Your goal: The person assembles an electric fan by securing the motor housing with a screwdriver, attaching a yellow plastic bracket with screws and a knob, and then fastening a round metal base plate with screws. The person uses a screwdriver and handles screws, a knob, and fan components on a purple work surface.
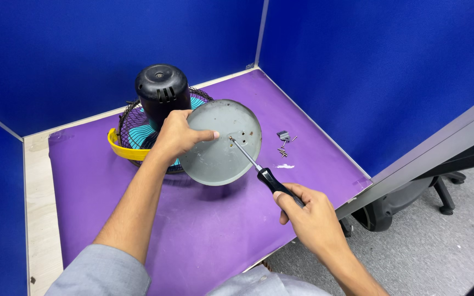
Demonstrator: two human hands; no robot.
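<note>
Two hands busy | left hand point(178, 134) clamped round base plate point(221, 143), tilted on purple mat point(204, 230) beside fan point(157, 118) | right hand point(308, 211) wrapped round screwdriver point(259, 171), tip on plate screw | step: screw-turning; next likely needs steady straight pressure

The round base plate point(220, 143) looks like dull grey metal or hard plastic, matt and a little scuffed, while the motor housing point(162, 90) is smooth black plastic with a slight sheen. The screwdriver point(259, 170) has a bright metal shaft and a glossy black plastic handle. A matt purple mat point(204, 230), smooth like thin foam or rubber, covers the pale wood-look desk point(38, 192); the grille point(130, 118) is thin dark wire.
</note>
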